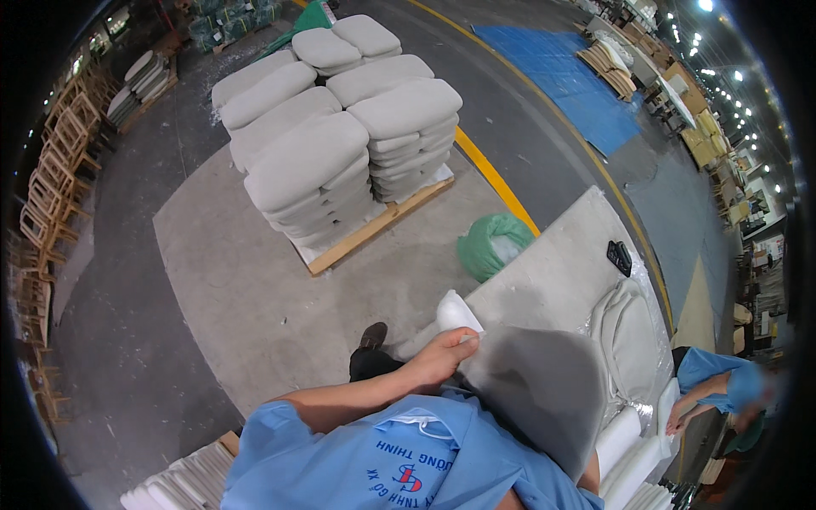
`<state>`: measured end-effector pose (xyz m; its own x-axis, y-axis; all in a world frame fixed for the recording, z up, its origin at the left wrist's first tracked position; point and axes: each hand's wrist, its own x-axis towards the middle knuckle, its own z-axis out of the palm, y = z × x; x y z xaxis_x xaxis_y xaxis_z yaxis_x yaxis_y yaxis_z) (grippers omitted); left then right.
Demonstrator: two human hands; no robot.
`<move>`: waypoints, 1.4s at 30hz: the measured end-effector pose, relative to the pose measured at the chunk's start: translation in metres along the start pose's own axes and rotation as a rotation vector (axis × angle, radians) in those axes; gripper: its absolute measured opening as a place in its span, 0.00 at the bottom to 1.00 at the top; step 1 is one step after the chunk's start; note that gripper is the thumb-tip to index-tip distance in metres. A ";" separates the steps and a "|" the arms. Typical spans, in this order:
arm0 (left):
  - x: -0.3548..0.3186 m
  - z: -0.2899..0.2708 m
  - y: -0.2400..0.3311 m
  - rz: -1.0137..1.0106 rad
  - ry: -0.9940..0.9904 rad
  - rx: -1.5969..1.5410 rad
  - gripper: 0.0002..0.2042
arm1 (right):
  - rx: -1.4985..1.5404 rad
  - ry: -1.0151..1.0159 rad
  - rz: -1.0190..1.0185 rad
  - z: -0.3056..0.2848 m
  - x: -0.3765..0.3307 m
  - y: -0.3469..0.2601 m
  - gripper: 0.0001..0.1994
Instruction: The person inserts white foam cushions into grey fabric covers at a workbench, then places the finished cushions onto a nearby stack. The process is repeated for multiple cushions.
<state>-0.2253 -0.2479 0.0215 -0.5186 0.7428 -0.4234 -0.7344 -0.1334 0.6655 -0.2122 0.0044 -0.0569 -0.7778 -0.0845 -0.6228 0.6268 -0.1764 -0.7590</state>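
Left hand (444,355) clamped on grey cushion cover (540,387) by green sack (495,245); right hand hidden.

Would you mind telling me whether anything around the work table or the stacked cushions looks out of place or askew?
Mostly tidy. The cushion stacks sit squarely on their pallet. One oddity: a green bag slumps open on the floor against the table corner. The left hand grips a grey cover, which looks normal.
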 end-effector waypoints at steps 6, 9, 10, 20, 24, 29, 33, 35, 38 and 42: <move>0.020 -0.030 -0.020 -0.012 0.217 0.051 0.09 | -0.118 0.049 -0.012 -0.006 0.025 -0.004 0.26; 0.034 -0.039 -0.025 0.240 0.355 0.154 0.09 | -0.151 0.079 -0.013 -0.014 0.033 0.002 0.26; 0.034 -0.047 -0.028 0.245 0.424 0.284 0.10 | -0.164 0.081 -0.009 -0.014 0.038 0.002 0.26; 0.106 -0.093 -0.094 0.338 0.557 0.137 0.09 | -0.257 0.115 0.016 -0.022 0.072 0.009 0.25; 0.125 -0.104 -0.081 0.246 0.394 0.383 0.08 | -0.298 0.156 -0.012 -0.031 0.076 0.007 0.25; 0.122 -0.135 -0.043 0.026 0.100 0.340 0.16 | -0.817 0.311 -0.469 -0.024 -0.009 -0.023 0.22; 0.132 -0.138 -0.004 -0.289 -0.119 0.629 0.21 | -0.588 0.321 -0.131 -0.057 -0.173 -0.033 0.20; 0.142 -0.135 0.001 -0.309 -0.141 0.922 0.23 | -0.374 0.398 -0.033 -0.067 -0.252 -0.007 0.19; 0.156 -0.153 0.004 0.088 -0.397 1.327 0.24 | -0.262 0.465 -0.020 -0.048 -0.335 0.020 0.21; 0.162 -0.122 0.015 -0.184 -0.288 1.199 0.23 | -0.073 0.552 -0.102 0.005 -0.359 0.035 0.27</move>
<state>-0.3735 -0.2098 -0.1124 -0.2244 0.8240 -0.5202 0.1545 0.5571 0.8159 0.0887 0.0235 0.1407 -0.7079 0.4584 -0.5374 0.5663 -0.0863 -0.8197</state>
